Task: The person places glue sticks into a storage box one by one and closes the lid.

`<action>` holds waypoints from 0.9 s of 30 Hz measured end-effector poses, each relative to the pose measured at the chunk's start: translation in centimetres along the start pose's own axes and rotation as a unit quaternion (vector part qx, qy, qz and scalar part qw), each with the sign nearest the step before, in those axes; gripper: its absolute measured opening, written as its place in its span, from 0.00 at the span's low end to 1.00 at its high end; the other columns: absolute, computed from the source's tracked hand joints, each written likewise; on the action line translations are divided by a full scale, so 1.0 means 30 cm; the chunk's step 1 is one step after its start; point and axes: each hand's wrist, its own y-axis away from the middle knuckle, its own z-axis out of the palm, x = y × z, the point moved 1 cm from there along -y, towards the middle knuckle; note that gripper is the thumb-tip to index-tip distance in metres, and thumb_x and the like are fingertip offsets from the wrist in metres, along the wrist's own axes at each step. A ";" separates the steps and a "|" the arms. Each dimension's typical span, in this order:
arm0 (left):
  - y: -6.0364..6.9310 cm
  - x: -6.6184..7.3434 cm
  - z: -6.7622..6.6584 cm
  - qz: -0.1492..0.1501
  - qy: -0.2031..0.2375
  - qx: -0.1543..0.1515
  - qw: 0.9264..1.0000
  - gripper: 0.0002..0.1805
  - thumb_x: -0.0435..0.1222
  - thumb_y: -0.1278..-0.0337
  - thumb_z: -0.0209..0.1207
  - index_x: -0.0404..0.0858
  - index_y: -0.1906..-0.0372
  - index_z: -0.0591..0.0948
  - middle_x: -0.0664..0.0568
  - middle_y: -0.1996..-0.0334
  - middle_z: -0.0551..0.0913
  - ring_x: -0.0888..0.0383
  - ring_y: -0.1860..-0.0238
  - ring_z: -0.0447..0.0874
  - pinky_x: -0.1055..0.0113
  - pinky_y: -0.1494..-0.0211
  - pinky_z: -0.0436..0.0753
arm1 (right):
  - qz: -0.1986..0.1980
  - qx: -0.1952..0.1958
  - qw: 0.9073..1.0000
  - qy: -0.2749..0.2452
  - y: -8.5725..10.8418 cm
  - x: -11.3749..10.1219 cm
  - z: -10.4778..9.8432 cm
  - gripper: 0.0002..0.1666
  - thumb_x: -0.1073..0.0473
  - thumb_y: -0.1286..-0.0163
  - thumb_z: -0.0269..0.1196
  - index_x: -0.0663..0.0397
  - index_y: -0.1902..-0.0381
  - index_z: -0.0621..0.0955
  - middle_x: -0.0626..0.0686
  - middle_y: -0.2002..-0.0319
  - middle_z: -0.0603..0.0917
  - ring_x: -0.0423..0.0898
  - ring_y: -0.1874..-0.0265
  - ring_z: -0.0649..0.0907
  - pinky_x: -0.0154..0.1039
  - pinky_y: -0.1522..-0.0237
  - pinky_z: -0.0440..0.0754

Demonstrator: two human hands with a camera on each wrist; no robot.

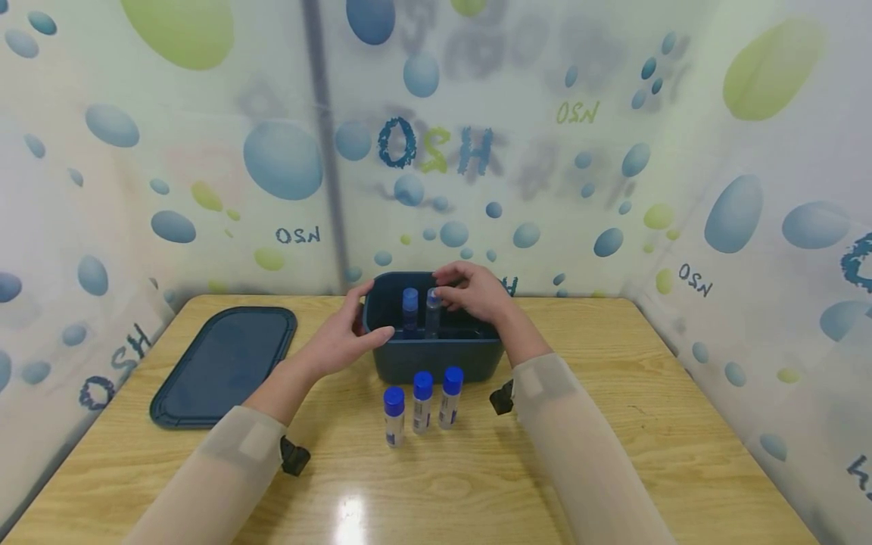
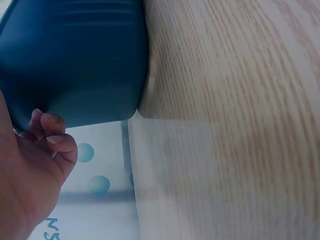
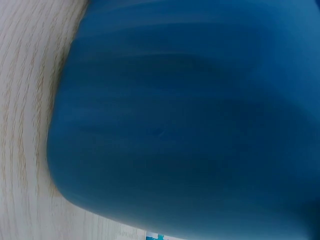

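Observation:
A dark blue plastic bin (image 1: 439, 362) stands on the table. My left hand (image 1: 341, 333) holds its left side, thumb over the front-left rim; the left wrist view shows curled fingers (image 2: 60, 142) by the outer wall. Inside the bin, my right hand (image 1: 477, 291) pinches the top of a small clear bottle with a blue cap (image 1: 433, 312). Beside it stands another blue-capped bottle (image 1: 409, 312), upright. The right wrist view is filled by the bin's wall (image 3: 175, 125), and the right hand is out of sight there.
In front of the bin, three upright blue-capped bottles stand close together: a left one (image 1: 394, 416), a middle one (image 1: 422, 403) and a right one (image 1: 450, 398). A dark blue lid (image 1: 228, 367) lies flat at the left of the wooden table (image 1: 613, 424). Printed curtains (image 1: 572, 189) surround the table.

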 end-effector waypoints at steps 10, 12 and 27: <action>0.002 -0.001 0.002 0.003 0.002 0.001 1.000 0.56 0.58 0.25 0.66 0.49 0.09 0.44 0.43 0.53 0.81 0.50 0.54 0.77 0.58 0.51 0.78 | -0.014 0.011 1.000 -0.013 0.002 -0.001 -0.001 0.22 0.57 0.18 0.68 0.57 0.32 0.83 0.61 0.38 0.87 0.55 0.53 0.91 0.60 0.43 0.89; 0.003 0.002 0.001 0.003 0.003 0.001 1.000 0.56 0.57 0.25 0.66 0.49 0.09 0.44 0.43 0.53 0.81 0.50 0.55 0.77 0.58 0.52 0.78 | -0.018 0.014 1.000 -0.015 0.002 -0.002 -0.003 0.22 0.57 0.18 0.67 0.58 0.32 0.83 0.61 0.38 0.87 0.55 0.54 0.91 0.61 0.43 0.89; -0.001 -0.004 0.005 0.008 0.002 0.004 1.000 0.56 0.58 0.25 0.65 0.50 0.09 0.44 0.43 0.53 0.80 0.50 0.56 0.77 0.58 0.52 0.78 | -0.033 0.030 0.999 -0.028 0.000 0.000 -0.009 0.21 0.56 0.20 0.69 0.59 0.35 0.85 0.60 0.43 0.89 0.61 0.55 0.90 0.45 0.52 0.91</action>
